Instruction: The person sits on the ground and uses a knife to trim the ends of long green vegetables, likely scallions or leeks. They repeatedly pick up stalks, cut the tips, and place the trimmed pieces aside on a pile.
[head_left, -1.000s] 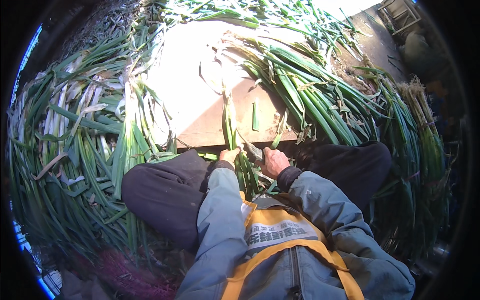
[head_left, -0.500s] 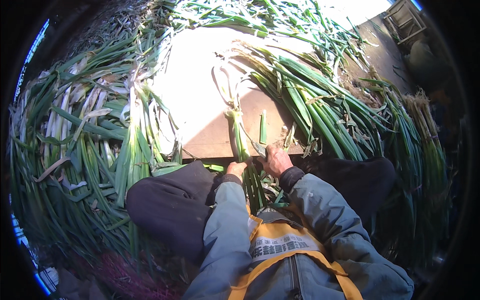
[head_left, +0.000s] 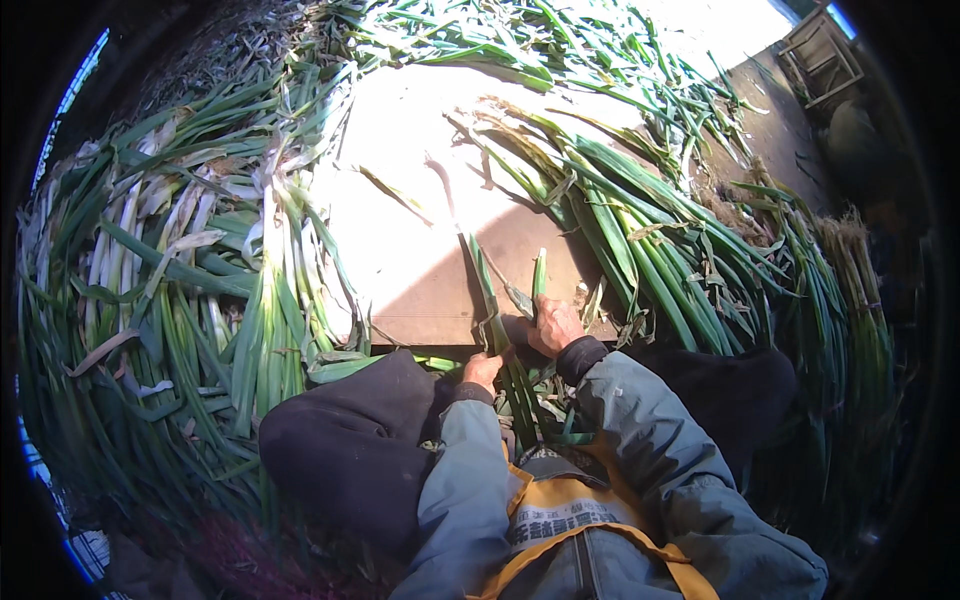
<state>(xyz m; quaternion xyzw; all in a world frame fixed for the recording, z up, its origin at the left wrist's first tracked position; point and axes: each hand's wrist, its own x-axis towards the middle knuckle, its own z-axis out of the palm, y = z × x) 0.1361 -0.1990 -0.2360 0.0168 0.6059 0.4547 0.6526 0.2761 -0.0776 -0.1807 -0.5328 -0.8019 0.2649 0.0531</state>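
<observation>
My left hand is closed round the leafy part of a long green onion. Its pale stalk runs up across the board, and its leaves hang down toward my lap. Just right of it, my right hand is closed on a slender greyish-green strip. The strip runs up thinly toward the stalk; whether it is a withered leaf or a small blade I cannot tell. A short cut green leaf piece sticks out beyond my right knuckles, its lower end hidden by the hand.
A bunch of green onions lies on the board's right side. A big heap of them covers the left, with more along the far edge. Tied bundles stand far right, below a wooden frame. A dry leaf lies mid-board.
The view has shifted slightly, so the board sits lower. My right hand has moved up over the lower end of the leaf piece. The onion in my left hand looks slimmer and less pale.
</observation>
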